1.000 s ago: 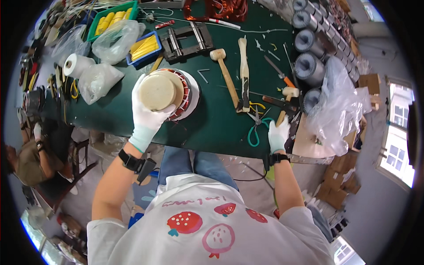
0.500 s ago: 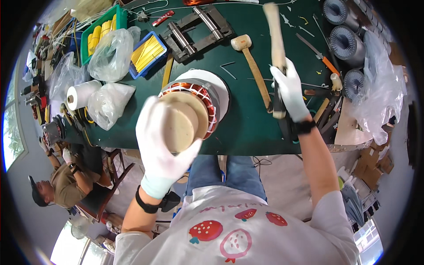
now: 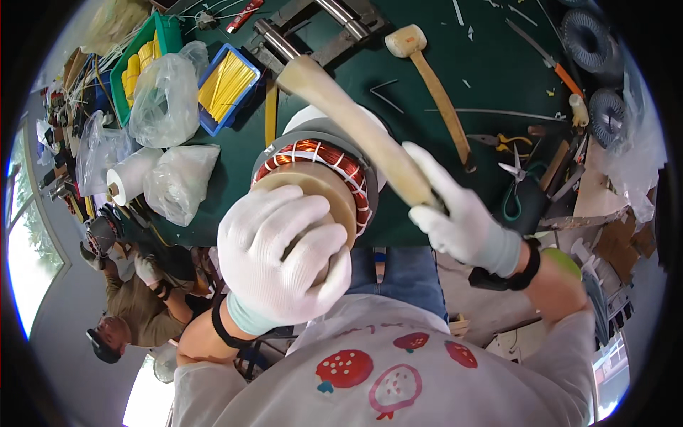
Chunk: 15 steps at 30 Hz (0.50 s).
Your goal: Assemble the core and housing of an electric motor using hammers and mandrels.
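In front of me a stator point(image 3: 265, 155) lies on its side-facing rim, its copper winding point(image 3: 341, 166) laced with white cord. A beige round block point(image 3: 307, 178) sits against the winding. My left hand point(image 3: 281, 256), in a white knit glove, is closed over this block, fingers curled round its raised middle and hiding much of it. My right hand point(image 3: 466, 224), gloved too, grips the lower end of a pale wooden club point(image 3: 348, 121). The club slants up and left above the stator, its thick end hanging in front of a metal fixture; contact with the stator cannot be told.
Beyond the stator lie a mallet point(image 3: 407, 43), the metal fixture point(image 3: 281, 41) and a blue tray point(image 3: 250, 62) of yellow strips. Plastic bags point(image 3: 181, 178) and a white thread spool point(image 3: 131, 178) stand left; scissors point(image 3: 514, 171) and pliers point(image 3: 491, 140) right. Another person point(image 3: 146, 309) sits far left.
The club has swung from nearly upright at the right to a leftward slant above the stator. My left hand has shifted from the block's side to over its face. The whole view has shifted.
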{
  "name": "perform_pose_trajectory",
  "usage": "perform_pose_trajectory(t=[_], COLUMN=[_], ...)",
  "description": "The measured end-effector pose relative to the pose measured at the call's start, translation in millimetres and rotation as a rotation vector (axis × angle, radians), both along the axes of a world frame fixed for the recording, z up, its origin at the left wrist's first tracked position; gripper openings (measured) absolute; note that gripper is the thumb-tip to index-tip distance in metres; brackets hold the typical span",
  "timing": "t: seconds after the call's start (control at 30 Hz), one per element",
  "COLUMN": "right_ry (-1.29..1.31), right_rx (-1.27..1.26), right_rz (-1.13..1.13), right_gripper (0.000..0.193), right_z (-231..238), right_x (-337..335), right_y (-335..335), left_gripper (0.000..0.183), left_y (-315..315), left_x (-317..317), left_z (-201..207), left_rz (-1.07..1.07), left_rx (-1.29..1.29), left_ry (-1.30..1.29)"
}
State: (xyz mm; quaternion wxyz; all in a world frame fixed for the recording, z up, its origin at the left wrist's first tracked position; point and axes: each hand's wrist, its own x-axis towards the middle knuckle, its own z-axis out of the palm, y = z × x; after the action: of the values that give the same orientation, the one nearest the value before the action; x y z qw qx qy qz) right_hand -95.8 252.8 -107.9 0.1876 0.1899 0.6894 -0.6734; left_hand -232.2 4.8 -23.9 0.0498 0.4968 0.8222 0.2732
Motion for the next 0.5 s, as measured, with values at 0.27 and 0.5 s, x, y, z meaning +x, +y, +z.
perform_pose_trajectory(t=[0.27,0.5], right_ry=[0.266,0.106], right_rx=[0.192,-0.217], right_rz=[-0.073,-0.171], right_gripper=[0.023,0.043], right_z=[21,2], right_x=[-39,-56], right_y=[36,117], left_gripper=[0.035,0.032], left_y=[3,0], left_x=[-18,-29], left_z=[2,0], left_rz=[-0.196,-0.284], left_rx=[-0.051,-0.027], left_ry=[-0.039,-0.043])
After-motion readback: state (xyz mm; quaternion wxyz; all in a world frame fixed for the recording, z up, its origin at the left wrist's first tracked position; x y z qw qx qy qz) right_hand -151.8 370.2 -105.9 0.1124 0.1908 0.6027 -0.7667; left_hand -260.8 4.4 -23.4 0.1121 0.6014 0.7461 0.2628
